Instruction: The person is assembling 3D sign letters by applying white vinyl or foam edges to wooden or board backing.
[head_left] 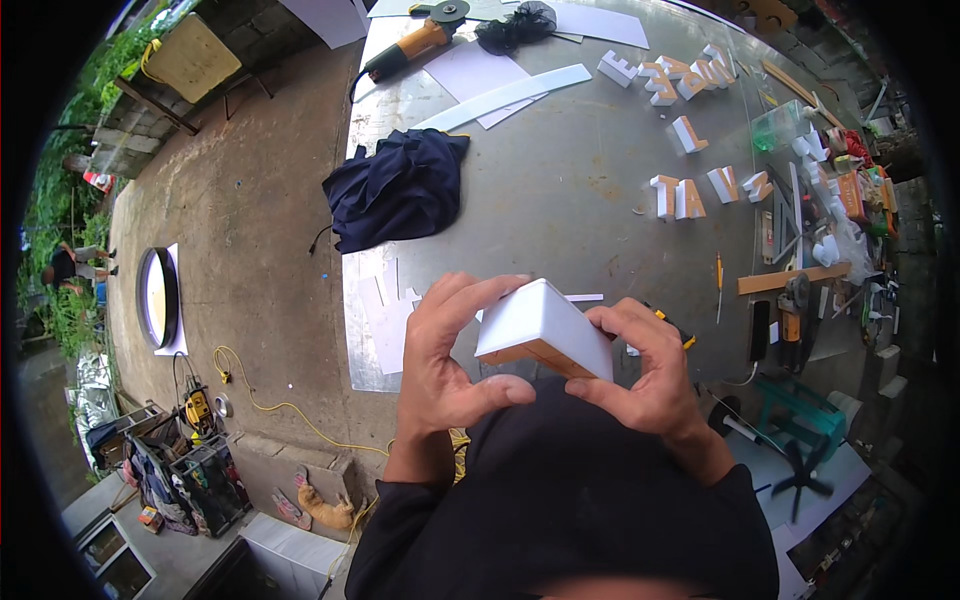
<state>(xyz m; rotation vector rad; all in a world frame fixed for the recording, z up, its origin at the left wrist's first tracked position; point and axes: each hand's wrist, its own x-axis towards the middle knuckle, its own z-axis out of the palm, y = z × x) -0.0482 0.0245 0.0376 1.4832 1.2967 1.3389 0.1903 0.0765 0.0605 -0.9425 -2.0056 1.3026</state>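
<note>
Held close over the black-clad chest: a white block point(545, 328) with an orange underside, clamped between left hand point(445, 365) and right hand point(648, 372), fingers wrapped on either end, just above the near edge of the metal table point(560, 200). Beyond, a crumpled dark cloth point(398, 188). Farther back, finished white-and-orange letters point(690, 195) standing in loose rows, an orange grinder point(410, 45) at the far end. By the look of it, many letters already made, this piece unplaced.

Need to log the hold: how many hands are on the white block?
2: left hand at the left end of the white block, right hand at its right; none seems hidden.
</note>
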